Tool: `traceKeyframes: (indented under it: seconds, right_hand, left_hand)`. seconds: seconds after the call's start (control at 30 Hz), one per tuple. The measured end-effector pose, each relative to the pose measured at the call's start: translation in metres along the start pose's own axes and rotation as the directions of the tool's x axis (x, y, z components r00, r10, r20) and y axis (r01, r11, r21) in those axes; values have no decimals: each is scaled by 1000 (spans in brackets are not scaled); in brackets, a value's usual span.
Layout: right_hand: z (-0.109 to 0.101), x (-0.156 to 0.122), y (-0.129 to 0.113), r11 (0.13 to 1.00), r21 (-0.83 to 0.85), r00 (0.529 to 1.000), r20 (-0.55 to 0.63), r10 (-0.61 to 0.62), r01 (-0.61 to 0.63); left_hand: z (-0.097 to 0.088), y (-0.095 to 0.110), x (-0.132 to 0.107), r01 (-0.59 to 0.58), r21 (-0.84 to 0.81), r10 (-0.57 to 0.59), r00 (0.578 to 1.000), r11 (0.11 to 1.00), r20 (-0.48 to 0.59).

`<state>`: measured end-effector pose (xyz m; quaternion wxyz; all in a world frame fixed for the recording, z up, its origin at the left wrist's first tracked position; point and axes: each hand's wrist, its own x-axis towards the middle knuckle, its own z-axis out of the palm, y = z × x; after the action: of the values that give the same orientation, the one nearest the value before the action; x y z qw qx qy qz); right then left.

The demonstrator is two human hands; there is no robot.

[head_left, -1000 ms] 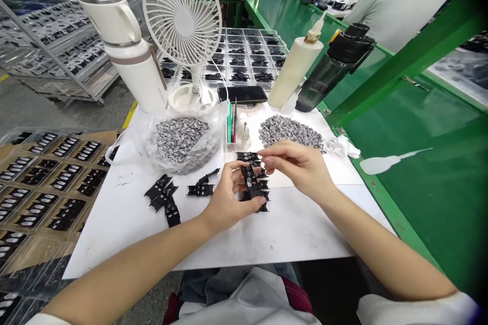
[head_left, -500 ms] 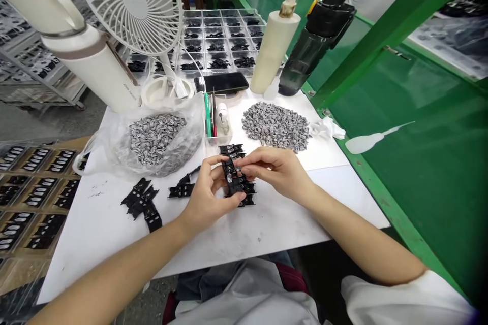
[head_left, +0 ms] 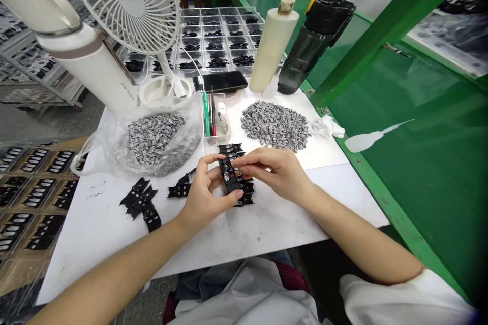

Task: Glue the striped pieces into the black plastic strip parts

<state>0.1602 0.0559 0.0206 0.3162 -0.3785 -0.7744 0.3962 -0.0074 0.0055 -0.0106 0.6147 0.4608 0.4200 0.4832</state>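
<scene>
Beyond the left hand sits 1 bag — fan behind it.

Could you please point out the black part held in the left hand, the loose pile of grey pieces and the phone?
Black part (head_left: 230, 179), head view: middle of its upper face.
Pile of grey pieces (head_left: 275, 124), head view: middle of the heap.
Phone (head_left: 224, 81), head view: its dark screen.

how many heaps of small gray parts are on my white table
2: one heap in the clear plastic bag at left, one loose heap beyond the right hand.
</scene>
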Motion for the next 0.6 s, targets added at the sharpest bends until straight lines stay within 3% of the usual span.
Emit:
traceKeyframes:
  seconds: [0.13,0.27,0.6]
  right_hand:
    - [2,-2,-1,996,77,999,-17,37,-35]
    - [2,-2,-3,999,-17,999,-24,-42,41]
    - [8,-1,-4,999,-38,1000,21,-23,24]
  left_hand:
    - [0,-1,0,-15,6,15,1000,1000,-7]
    - [0,-2,-1,-35,35,35,999,999,11]
    - [1,-3,-1,-67,53,66,997,996,29]
